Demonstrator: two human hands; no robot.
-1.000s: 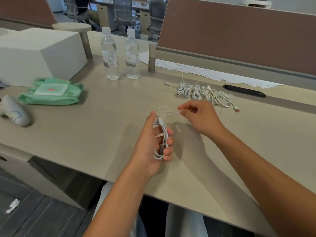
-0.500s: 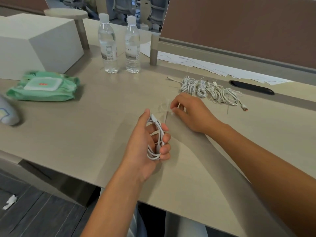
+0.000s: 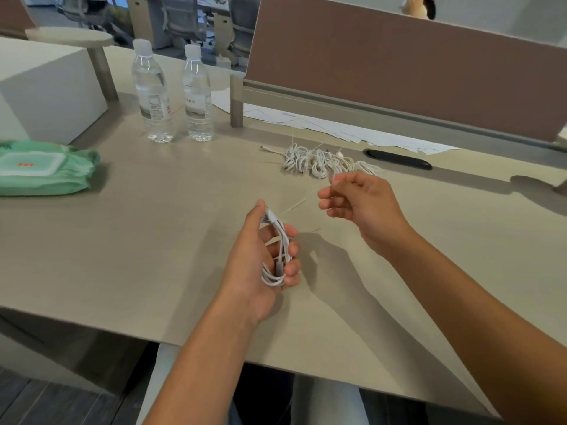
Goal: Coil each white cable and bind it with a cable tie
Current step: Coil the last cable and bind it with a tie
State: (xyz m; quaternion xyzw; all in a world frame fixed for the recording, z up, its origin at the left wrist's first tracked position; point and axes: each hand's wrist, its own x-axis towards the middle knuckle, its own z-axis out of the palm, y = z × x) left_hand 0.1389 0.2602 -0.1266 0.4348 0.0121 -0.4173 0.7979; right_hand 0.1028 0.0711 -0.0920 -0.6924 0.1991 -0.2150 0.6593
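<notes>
The left hand [image 3: 260,256] grips a coiled white cable [image 3: 277,250] above the tabletop [image 3: 153,240]; the right hand [image 3: 362,204] pinches a thin cable tie [image 3: 299,204] running from the coil's top.

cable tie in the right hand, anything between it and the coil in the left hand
Nothing visible. The right hand pinches the cable tie, which runs across open air to the coiled cable gripped in the left hand.
</notes>
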